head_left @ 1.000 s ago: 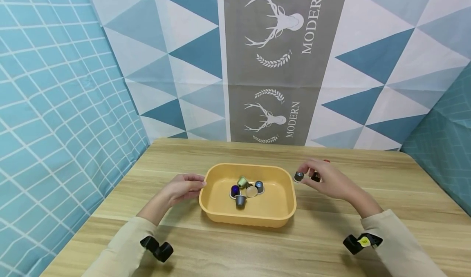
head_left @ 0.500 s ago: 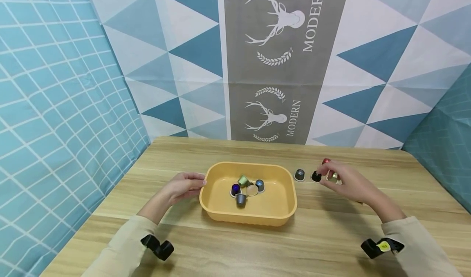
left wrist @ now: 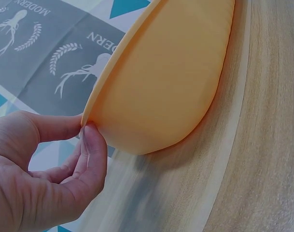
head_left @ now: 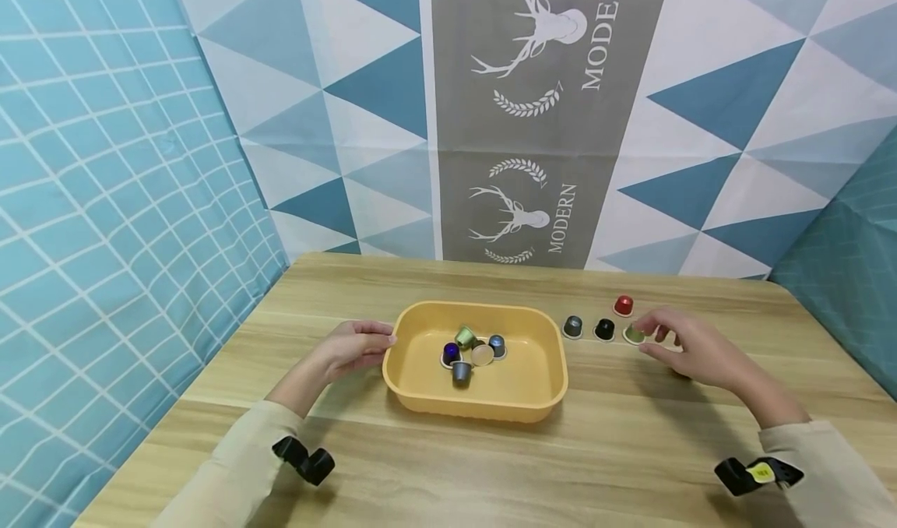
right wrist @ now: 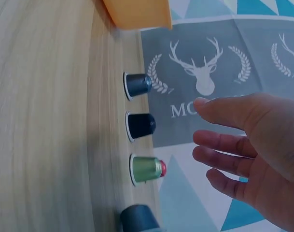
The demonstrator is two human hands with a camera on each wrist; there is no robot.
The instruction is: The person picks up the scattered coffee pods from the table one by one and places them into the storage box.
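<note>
My left hand (head_left: 353, 349) holds an orange-yellow plastic basin (head_left: 476, 411) by its left end; in the left wrist view, thumb and finger pinch the rim (left wrist: 101, 79). Right of the basin, a grey coffee capsule (head_left: 572, 325), a black one (head_left: 604, 329) and a pale green one (head_left: 634, 333) stand in a row, lids down. A red capsule (head_left: 623, 304) stands behind them. My right hand (head_left: 694, 349) is beside the green capsule, its fingers loosely bent and empty; the right wrist view shows thumb and fingers apart. Another dark capsule (right wrist: 138, 218) appears there, mostly hidden by the hand in the head view.
Inside the basin, several capsules lie grouped: a dark blue one (head_left: 452, 352), a green one (head_left: 465, 336), a grey one (head_left: 461, 372), a blue-grey one (head_left: 497, 345) and one showing its lid (head_left: 482, 355). A patterned cloth (head_left: 378, 107) hangs behind the wooden table (head_left: 434, 473).
My right hand has let go of the grey capsule, now standing beside the basin, and moved right past the black one to the green one. The left hand keeps its hold on the basin.
</note>
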